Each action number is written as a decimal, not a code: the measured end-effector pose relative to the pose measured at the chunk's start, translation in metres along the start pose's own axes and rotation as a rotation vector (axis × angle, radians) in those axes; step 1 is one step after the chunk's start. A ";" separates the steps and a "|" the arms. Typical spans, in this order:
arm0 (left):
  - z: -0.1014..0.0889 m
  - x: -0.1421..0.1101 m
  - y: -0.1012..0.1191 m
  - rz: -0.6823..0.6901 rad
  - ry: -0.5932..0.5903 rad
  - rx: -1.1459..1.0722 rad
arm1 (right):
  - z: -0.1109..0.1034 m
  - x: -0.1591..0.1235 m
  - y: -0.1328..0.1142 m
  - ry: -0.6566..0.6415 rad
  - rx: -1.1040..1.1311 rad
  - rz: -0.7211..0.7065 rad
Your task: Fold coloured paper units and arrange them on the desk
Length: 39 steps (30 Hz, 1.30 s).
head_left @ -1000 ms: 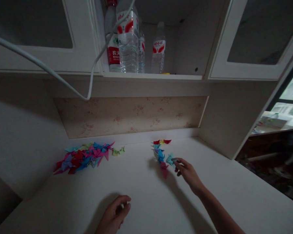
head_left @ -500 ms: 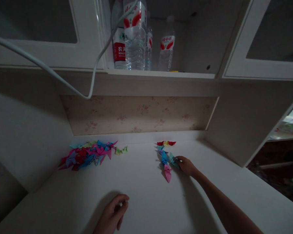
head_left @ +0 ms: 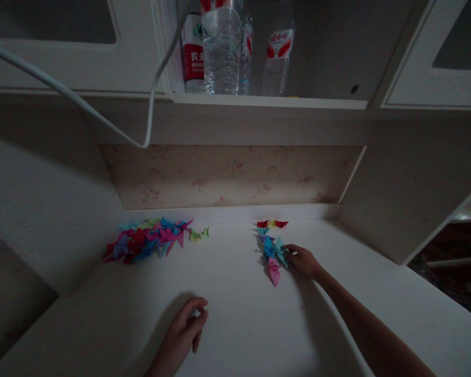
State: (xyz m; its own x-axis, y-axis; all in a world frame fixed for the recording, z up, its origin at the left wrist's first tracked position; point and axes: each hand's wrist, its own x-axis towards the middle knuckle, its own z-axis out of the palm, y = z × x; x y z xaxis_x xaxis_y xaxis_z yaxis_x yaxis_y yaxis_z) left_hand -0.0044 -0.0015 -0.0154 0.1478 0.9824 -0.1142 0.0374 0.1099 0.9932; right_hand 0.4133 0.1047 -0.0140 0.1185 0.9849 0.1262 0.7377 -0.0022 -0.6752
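My right hand (head_left: 301,260) pinches a light teal folded paper crane (head_left: 280,250) at its right side, low over the white surface. Against its left side lies a blue paper crane (head_left: 268,247), with a pink one (head_left: 273,271) just in front. Further back in this short row are a purple-blue folded piece, a teal one and a red and yellow one (head_left: 272,224). My left hand (head_left: 183,330) hovers near the front, its fingers loosely curled, thumb and forefinger slightly apart, holding nothing.
A heap of colourful paper cranes (head_left: 147,242) lies at the back left, a yellow-green one (head_left: 199,234) beside it. Above, a white cable (head_left: 82,104) hangs before the cabinet shelf (head_left: 270,101), where plastic bottles (head_left: 221,52) stand. A side panel (head_left: 408,183) rises at the right.
My right hand has brought the teal crane left and down against the blue one in the row. My left hand has hardly moved. The view has shifted slightly.
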 end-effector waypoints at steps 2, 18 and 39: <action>0.000 0.000 0.000 -0.008 0.009 -0.019 | 0.000 -0.001 0.001 0.005 0.012 0.004; 0.005 -0.007 0.016 -0.040 0.044 -0.058 | -0.016 -0.023 -0.009 0.123 0.161 0.119; 0.007 -0.004 0.006 0.028 -0.028 -0.011 | 0.121 -0.138 -0.191 -0.285 0.670 -0.037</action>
State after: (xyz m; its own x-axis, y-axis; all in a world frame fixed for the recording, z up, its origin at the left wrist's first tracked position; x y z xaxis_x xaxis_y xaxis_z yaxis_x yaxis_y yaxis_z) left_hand 0.0022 -0.0059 -0.0089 0.1767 0.9804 -0.0869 0.0221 0.0843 0.9962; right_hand 0.1758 -0.0094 0.0094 -0.1438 0.9893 0.0254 0.1613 0.0487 -0.9857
